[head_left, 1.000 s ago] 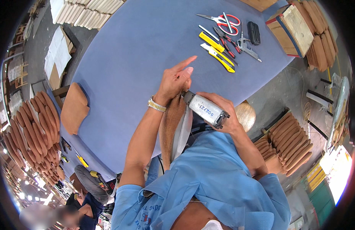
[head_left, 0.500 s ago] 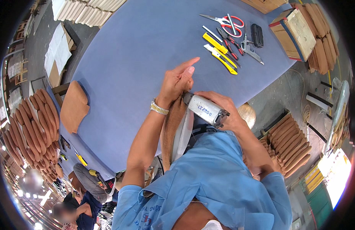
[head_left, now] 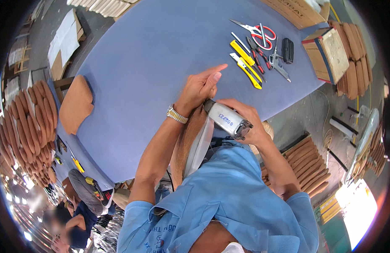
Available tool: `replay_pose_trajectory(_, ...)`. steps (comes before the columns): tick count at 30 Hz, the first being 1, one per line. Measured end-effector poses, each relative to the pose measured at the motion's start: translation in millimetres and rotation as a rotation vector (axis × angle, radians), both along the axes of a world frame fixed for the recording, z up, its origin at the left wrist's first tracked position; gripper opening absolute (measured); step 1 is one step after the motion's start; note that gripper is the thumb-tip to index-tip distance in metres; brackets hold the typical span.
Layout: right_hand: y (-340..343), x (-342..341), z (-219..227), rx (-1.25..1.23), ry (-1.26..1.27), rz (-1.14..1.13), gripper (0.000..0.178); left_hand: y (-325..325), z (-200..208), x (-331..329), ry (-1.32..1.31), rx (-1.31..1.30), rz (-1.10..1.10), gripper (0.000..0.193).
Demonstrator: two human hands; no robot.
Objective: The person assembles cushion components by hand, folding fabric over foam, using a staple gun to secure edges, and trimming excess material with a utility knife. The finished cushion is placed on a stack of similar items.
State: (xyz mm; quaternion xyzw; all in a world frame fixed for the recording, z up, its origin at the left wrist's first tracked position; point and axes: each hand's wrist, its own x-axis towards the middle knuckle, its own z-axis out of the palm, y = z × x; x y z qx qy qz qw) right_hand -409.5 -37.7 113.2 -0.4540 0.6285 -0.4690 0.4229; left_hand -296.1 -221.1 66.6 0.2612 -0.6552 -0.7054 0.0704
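Near side of smooth blue table (head_left: 131, 105): right hand (head_left: 253, 121) grips boxy silver metal tool (head_left: 225, 117) at far end of brown-and-grey fabric piece (head_left: 188, 134), presumably steadied by left hand (head_left: 200, 89), whose grip is hidden.

We are in an upholstery workshop on what looks like a factory floor. We see a blue-covered tabletop (head_left: 136, 67) carrying scissors (head_left: 253, 28), pliers (head_left: 255, 49), a yellow utility knife (head_left: 249, 71) and an air blow gun (head_left: 281, 71), with what seems a silver staple gun (head_left: 228, 119) in front. Around us stand stacked brown padded cushions (head_left: 28, 122), a cardboard box (head_left: 316, 59) and bare grey flooring (head_left: 298, 111); at lower left we notice a co-worker (head_left: 80, 223).
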Motion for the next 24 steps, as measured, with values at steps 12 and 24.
replay_pose_trajectory(12, 11.4, 2.0, -10.4, -0.033, 0.007, -0.016, 0.066, 27.8, -33.0, 99.9, -0.155, 0.064, 0.176, 0.069)
replay_pose_trajectory(24, 13.7, 2.3, -8.7, -0.023, 0.047, -0.039, 0.061, 64.4, 26.7, 92.0, -0.255, -0.626, -0.074, 0.087)
